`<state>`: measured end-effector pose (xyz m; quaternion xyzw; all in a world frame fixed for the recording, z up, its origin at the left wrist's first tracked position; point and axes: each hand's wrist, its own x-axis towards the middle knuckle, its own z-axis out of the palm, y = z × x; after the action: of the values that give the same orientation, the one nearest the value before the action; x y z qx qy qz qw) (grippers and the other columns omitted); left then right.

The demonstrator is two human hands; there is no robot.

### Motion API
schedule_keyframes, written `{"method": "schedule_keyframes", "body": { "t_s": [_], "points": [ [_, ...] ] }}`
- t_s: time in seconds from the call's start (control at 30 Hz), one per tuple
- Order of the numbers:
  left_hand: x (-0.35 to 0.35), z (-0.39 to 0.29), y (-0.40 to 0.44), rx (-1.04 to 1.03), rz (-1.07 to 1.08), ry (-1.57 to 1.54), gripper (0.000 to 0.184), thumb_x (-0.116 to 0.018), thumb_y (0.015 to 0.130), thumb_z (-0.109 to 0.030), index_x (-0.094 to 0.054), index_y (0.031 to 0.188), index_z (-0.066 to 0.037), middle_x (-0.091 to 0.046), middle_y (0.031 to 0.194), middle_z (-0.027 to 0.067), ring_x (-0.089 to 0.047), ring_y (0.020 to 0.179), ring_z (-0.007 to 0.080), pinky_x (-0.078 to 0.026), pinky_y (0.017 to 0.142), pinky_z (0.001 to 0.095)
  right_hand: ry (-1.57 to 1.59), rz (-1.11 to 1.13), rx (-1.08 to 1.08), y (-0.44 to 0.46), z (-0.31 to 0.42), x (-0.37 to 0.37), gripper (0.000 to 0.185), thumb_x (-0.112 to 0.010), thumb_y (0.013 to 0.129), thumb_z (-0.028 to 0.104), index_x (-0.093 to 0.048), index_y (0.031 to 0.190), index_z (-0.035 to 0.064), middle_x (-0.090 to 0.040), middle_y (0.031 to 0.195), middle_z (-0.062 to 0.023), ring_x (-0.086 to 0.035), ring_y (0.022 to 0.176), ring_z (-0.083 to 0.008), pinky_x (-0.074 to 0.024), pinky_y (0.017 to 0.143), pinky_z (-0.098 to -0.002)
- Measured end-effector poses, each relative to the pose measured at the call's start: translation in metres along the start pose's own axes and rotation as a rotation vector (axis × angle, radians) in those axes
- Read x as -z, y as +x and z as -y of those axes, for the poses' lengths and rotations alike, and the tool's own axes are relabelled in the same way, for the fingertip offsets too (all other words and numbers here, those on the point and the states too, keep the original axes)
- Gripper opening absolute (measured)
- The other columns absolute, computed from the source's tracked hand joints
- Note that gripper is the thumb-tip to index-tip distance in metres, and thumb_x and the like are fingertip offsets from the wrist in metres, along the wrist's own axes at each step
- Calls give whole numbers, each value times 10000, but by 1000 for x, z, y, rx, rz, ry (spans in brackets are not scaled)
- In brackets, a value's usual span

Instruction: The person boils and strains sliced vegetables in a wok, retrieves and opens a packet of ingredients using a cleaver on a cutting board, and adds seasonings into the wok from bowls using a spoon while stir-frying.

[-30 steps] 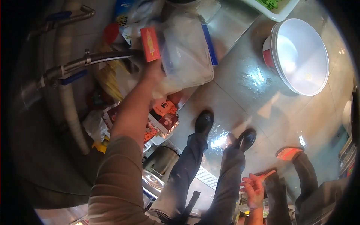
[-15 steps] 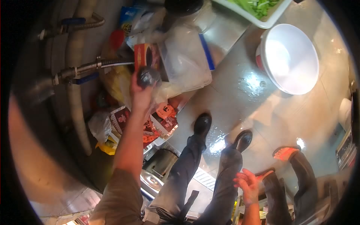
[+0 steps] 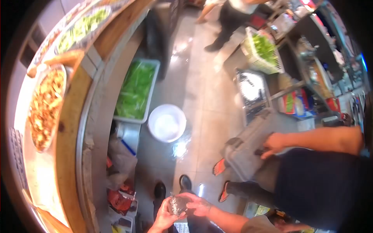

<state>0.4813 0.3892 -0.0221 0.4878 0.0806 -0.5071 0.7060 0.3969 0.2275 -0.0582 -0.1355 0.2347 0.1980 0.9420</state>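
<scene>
Pinched from both sides, that shiny bundle [image 3: 178, 206] sits btwn L hand [image 3: 165, 217] & R hand [image 3: 199, 205], prob. b/c two steady it better.

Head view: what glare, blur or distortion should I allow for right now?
Head view: fisheye bends the long counter at image left into a curve, its near surface washed out, and the corners go black; highlights glare off the floor below the white tub; the shiny object between the left hand and right hand looks soft, its fine detail unreadable.
</scene>
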Motion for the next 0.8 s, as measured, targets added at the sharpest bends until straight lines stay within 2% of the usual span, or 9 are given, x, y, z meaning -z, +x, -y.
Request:
{"method": "schedule_keyframes", "body": {
  "t_s": [0.07,0.13,0.2,0.23,0.33,0.37,0.47,0.6,0.8],
  "points": [
    [-12,-26,-18,-119,285,367,720,-768,677,-20,-344,1259,-10,-512,1154,68,-519,1068,164,-454,904,342,-26,-94,29,-34,4,-27,557,-627,830,139,-370,1315,43,-501,1210,-100,-500,1134,-228,-436,937,-383],
    [-44,-57,-39,-239,299,523,594,-707,754,-57,-384,1249,8,-562,1105,101,-556,1005,188,-465,880,347,-30,-211,51,-70,7,-55,542,-636,822,122,-389,1301,61,-508,1195,-96,-503,1126,-221,-440,927,-377],
    [-42,-50,-58,-374,232,684,557,-649,823,-129,-402,1301,14,-577,1129,161,-547,1047,242,-452,889,390,-243,-239,318,-83,-14,-54,507,-643,802,42,-408,1249,69,-516,1190,-101,-555,1053,-251,-500,857,-400],
    [-64,-64,-74,-159,106,503,548,-633,836,-86,-381,1308,33,-558,1146,151,-513,1078,186,-440,896,345,-215,-271,371,-95,-16,-74,491,-643,798,30,-415,1231,69,-522,1180,-106,-566,1027,-243,-511,830,-389],
    [-83,-68,-89,21,31,435,714,-702,798,-199,-315,1362,4,-511,1233,159,-494,1125,189,-407,954,337,-185,-409,610,-126,-29,-124,455,-649,785,2,-433,1178,78,-540,1135,-100,-580,976,-222,-523,789,-363],
    [-89,-52,-91,-187,-25,266,370,-687,776,-47,-496,1086,15,-601,966,87,-596,849,162,-502,772,303,-172,-460,705,-132,-37,-138,445,-652,780,-6,-439,1161,82,-546,1117,-96,-581,964,-215,-523,782,-355],
    [-104,-67,-113,-783,51,829,204,-698,771,-107,-590,914,-10,-598,840,100,-600,791,193,-493,650,301,-199,-581,840,-167,-43,-178,403,-735,724,14,-513,1058,54,-595,966,-51,-588,880,-149,-502,785,-302],
    [-146,-94,-155,-867,267,1100,168,-641,828,-161,-603,866,-2,-610,775,122,-615,681,225,-483,616,329,-325,-551,980,-212,-65,-171,447,-705,707,-27,-473,1067,101,-559,1053,-48,-576,933,-180,-488,816,-337],
    [-217,-76,-203,-450,498,831,145,-585,865,-148,-593,830,-7,-610,772,94,-562,671,134,-463,619,277,-221,-388,1131,-299,-115,-168,394,-728,661,-20,-486,950,91,-603,928,-51,-593,867,-178,-487,787,-322]
  ]
}}
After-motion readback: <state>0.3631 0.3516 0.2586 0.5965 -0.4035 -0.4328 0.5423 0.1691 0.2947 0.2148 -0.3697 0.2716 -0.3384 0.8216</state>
